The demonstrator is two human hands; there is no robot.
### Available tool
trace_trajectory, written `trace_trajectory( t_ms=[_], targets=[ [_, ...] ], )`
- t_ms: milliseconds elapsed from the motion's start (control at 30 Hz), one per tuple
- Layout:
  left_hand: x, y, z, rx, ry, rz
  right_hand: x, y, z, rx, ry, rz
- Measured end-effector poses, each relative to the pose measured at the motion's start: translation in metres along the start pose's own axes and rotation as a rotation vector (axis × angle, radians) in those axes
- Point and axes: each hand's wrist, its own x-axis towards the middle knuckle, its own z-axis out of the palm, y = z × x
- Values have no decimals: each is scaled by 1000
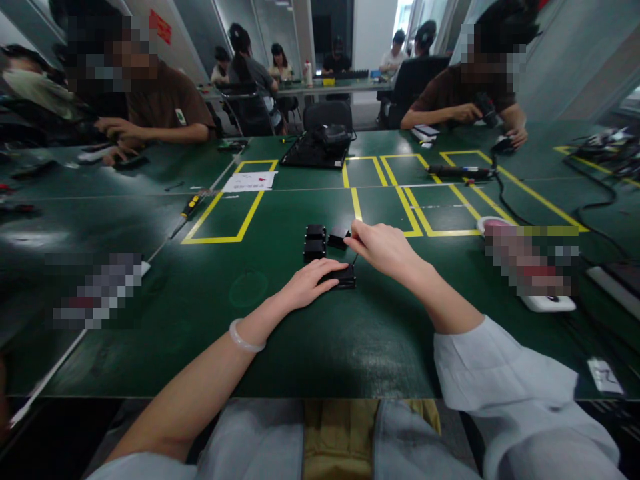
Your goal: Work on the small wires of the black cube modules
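Observation:
My left hand [313, 283] lies on a flat black box [344, 278] on the green table [300, 333], fingers curled over its near edge and holding it down. My right hand [383, 245] is just beyond it, fingers pinched together at a small black block [339, 237]. Two more small black blocks [315, 242] sit stacked close together to the left of that one. A pale bangle is on my left wrist, and a light sleeve covers my right forearm.
Yellow tape rectangles [235, 213] mark the table. A screwdriver [191, 207], a paper sheet [249, 181], a black tray with gear [320, 147] and cables [590, 200] lie farther off. People sit working at the far left and far right; others sit at a rear table.

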Motion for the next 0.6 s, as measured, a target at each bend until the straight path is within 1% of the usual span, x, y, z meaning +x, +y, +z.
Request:
trace_trajectory(
  t_ms=[100, 300, 500, 600],
  targets=[
    [0, 0, 0, 2, -1, -5, 0, -1, 0, 11, 10, 1],
    [0, -1, 0, 5, -1, -1, -1, 0, -3, 20, -11, -8],
    [0, -1, 0, 7, -1, -4, -2, 0, -4, 27, -10, -40],
    [0, -1, 0, -1, 0, 0, -2, -1, -4, 8, -10, -21]
  ],
)
